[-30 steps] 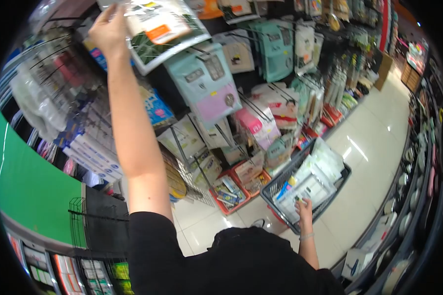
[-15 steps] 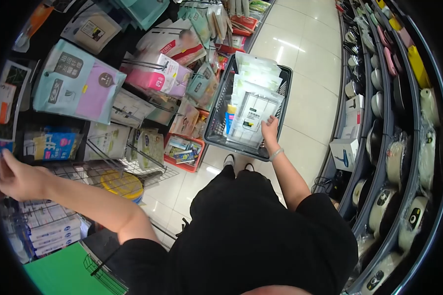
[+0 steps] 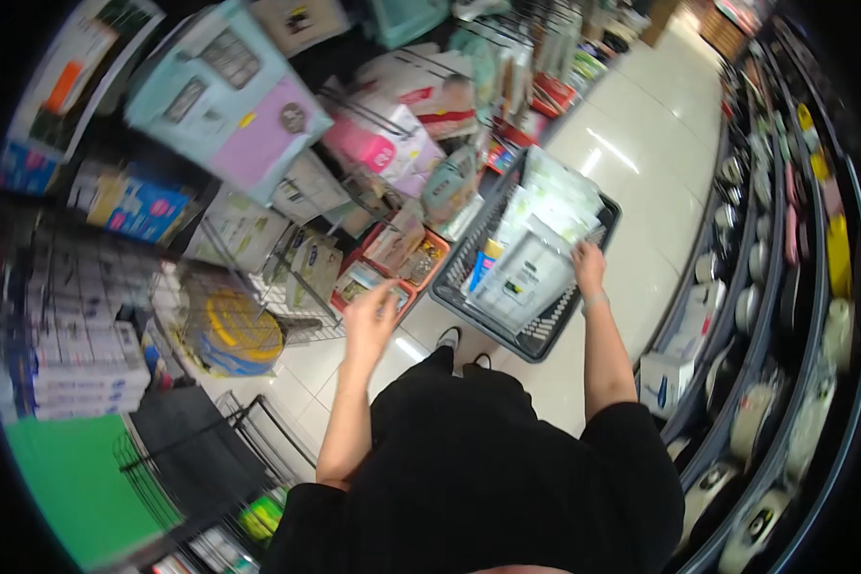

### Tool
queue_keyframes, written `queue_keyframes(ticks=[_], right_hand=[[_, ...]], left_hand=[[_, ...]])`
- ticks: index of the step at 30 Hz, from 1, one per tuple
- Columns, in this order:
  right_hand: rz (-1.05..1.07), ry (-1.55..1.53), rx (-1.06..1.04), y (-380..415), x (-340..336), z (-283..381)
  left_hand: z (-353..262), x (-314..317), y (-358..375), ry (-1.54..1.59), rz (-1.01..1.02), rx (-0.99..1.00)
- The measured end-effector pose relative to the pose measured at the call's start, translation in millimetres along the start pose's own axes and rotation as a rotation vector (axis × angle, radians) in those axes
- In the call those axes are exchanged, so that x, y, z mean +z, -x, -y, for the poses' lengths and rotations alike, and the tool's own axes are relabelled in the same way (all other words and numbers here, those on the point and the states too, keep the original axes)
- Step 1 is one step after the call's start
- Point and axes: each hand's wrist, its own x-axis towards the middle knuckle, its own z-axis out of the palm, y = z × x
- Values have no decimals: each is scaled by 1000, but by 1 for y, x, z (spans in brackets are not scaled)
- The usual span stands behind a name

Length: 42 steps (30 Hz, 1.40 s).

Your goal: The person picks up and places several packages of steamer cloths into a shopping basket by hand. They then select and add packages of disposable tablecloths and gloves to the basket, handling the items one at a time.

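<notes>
My left hand (image 3: 369, 320) is in front of my body, near the red bins (image 3: 423, 256); its fingers are loosely bent and apart, with nothing visible in them. At the right side of a dark grey shopping basket (image 3: 478, 320), my right hand (image 3: 589, 268) has its fingers curled closed beside the rim and a packet's edge. What they grip is hidden. Inside the basket lie a clear-and-white flat packet (image 3: 528, 279) with a dark label, pale green-white packets (image 3: 557, 196) behind it and a blue-and-yellow item (image 3: 484, 264) at the left.
Hanging packs, including a teal-and-purple one (image 3: 249, 143), fill the rack on my left. Below are a wire shelf (image 3: 301, 330), a yellow-topped round container (image 3: 244, 330) and stacked boxes (image 3: 86, 368). Pans and boxed goods (image 3: 665, 383) line the right shelves. Tiled floor (image 3: 641, 124) runs ahead.
My left hand has come away from the packs at the far left to in front of my body. My view has turned, and the basket and right hand appear farther right and lower.
</notes>
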Motion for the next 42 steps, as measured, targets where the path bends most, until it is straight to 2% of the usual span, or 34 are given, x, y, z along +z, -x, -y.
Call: queue_keyframes(ticks=[1, 3, 5, 7, 9, 11, 12, 14, 15, 16, 17, 18, 22, 24, 25, 27, 29, 30, 31, 34, 37, 42], right_hand=[[-28, -150, -102, 4, 5, -4], [78, -274, -177, 19, -12, 17], [107, -370, -326, 38, -48, 53], [188, -338, -327, 53, -109, 104], [170, -416, -437, 63, -159, 139], [103, -396, -655, 74, -218, 183], [102, -396, -664, 78, -239, 199], [71, -400, -838, 83, -268, 226], [69, -396, -848, 86, -275, 238], [89, -417, -922, 88, -281, 249], [111, -440, -997, 90, -281, 259], [128, -482, -1021, 92, -277, 269], [144, -567, -1042, 92, -230, 299], [115, -561, -998, 98, -201, 311], [125, -565, -1003, 103, -189, 313], [114, -582, -891, 112, -164, 310], [136, -562, -903, 114, -132, 289], [248, -568, -829, 116, -116, 275], [356, -571, -752, 119, -104, 263], [446, -517, -676, 133, -85, 236], [515, -501, -566, 145, -70, 212], [517, -442, -474, 150, -43, 178]], left_hand=[[-2, 8, 2, 11, 30, 31], [5, 29, 6, 72, 66, 132], [-6, 43, 6, 160, 119, 149], [-28, 41, 1, 194, 186, 167], [-54, 39, -8, 179, 135, 204], [-82, 29, -15, 121, -148, 267], [-94, 17, -17, 120, -156, 267], [-113, -1, -23, 380, -173, 293], [-111, -6, -25, 382, -184, 295], [-105, -14, -26, 439, -153, 410], [-103, -23, -26, 493, -121, 524], [-107, -32, -23, 546, -201, 472], [-75, -61, -5, 513, -256, 418], [-50, -64, 7, 449, -288, 130], [-38, -63, 11, 445, -295, 122], [-10, -57, 17, 417, -354, -164], [29, -43, 17, 351, -427, -227], [46, -36, 15, 288, -488, -286], [59, -32, 12, 289, -492, -293], [75, -31, -3, 302, -501, -379], [91, -25, -23, 342, -534, -346], [91, -27, -44, 333, -637, -336]])
